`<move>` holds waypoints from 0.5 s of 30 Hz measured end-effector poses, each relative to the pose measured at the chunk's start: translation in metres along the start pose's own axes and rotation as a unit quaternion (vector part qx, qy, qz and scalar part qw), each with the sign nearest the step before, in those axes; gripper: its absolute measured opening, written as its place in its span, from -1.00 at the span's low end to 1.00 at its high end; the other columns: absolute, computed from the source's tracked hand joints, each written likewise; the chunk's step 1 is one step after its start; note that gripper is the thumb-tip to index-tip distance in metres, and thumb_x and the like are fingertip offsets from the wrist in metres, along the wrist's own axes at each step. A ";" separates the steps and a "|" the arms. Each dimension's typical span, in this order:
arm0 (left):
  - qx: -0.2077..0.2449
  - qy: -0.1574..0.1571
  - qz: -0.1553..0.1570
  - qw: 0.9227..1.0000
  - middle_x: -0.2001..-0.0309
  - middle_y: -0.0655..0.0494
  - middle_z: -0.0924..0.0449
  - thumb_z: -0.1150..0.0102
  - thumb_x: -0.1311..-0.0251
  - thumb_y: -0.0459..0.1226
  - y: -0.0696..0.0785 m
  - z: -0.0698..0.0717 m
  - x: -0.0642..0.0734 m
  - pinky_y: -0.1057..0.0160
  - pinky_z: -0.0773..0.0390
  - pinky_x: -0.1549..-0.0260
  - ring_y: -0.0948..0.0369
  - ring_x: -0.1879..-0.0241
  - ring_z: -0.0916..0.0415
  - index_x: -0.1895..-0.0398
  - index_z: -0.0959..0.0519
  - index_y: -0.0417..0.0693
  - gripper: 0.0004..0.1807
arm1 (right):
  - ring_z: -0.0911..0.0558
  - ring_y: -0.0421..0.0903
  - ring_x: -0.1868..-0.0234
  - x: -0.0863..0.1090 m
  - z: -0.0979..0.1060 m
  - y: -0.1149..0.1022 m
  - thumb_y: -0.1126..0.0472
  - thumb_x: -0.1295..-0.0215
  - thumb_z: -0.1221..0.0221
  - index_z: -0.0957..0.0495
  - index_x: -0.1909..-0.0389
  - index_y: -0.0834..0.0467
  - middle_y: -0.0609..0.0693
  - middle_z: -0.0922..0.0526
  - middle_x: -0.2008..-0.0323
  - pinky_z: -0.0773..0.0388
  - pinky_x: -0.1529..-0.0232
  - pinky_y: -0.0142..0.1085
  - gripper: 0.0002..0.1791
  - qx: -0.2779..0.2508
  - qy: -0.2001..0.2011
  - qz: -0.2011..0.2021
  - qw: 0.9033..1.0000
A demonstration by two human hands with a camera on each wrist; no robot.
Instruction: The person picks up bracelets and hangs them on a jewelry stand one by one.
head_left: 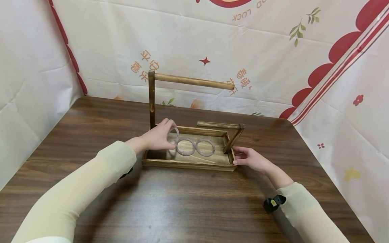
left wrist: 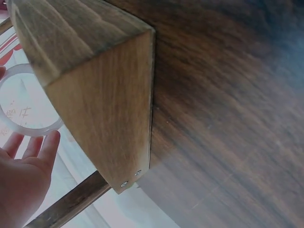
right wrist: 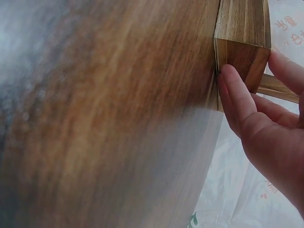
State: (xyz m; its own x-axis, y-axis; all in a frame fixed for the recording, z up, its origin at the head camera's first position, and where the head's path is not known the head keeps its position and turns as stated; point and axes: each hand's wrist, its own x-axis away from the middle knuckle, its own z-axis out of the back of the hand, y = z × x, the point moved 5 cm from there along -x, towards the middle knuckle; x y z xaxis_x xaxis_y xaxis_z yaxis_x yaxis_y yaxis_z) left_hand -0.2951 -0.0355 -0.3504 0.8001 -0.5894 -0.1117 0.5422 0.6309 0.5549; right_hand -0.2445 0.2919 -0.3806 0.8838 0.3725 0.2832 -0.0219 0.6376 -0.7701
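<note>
A brown wooden tray stand (head_left: 182, 164) with two raised bars lies on the table. My left hand (head_left: 159, 135) is over its left part and pinches a pale, translucent bangle (head_left: 177, 134) between thumb and fingers, tilted up on edge. In the left wrist view, fingertips touch the bangle's rim (left wrist: 35, 131), beside the tray's end (left wrist: 107, 104). Two similar bangles, a middle one (head_left: 185, 155) and a right one (head_left: 205, 155), lie flat side by side on the tray floor. At the tray's right end, my right hand (head_left: 250, 159) rests extended fingers (right wrist: 240, 92) against the outer wall.
A tall left post (head_left: 152, 101) carries a long upper bar (head_left: 194, 81). On the right, a short post (head_left: 234, 139) bears a lower bar (head_left: 217, 125). Beneath is a dark wood table (head_left: 194, 202); a printed white cloth (head_left: 188, 40) hangs behind it.
</note>
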 end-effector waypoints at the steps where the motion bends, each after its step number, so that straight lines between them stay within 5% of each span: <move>1: 0.000 0.000 0.000 1.000 -0.07 -0.15 -0.30 -0.28 0.09 -0.15 0.000 0.000 0.000 0.08 -0.44 -0.02 0.05 0.01 -0.36 -0.11 -0.28 -0.20 -0.33 | -0.37 0.29 -0.22 0.000 0.000 0.000 0.25 -0.27 -0.15 -0.02 -0.34 0.51 0.48 -0.24 -0.26 -0.49 -0.01 -0.37 -0.24 -0.001 0.000 0.000 1.000; 15: 0.021 0.018 -0.001 1.000 -0.04 -0.16 -0.29 -0.30 0.06 -0.15 0.006 0.012 -0.002 0.10 -0.43 0.08 0.09 0.11 -0.30 -0.09 -0.27 -0.17 -0.35 | -0.36 0.30 -0.23 0.001 0.000 0.000 0.24 -0.27 -0.15 -0.02 -0.34 0.51 0.48 -0.23 -0.26 -0.49 -0.04 -0.32 -0.24 0.000 -0.002 0.001 1.000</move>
State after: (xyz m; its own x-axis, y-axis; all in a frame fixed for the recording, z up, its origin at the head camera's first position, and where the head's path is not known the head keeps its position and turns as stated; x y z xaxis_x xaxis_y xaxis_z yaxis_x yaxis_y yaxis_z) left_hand -0.2965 -0.0371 -0.3368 0.8085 -0.5711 -0.1425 0.5332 0.6082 0.5881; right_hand -0.2441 0.2921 -0.3801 0.8814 0.3775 0.2839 -0.0245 0.6369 -0.7706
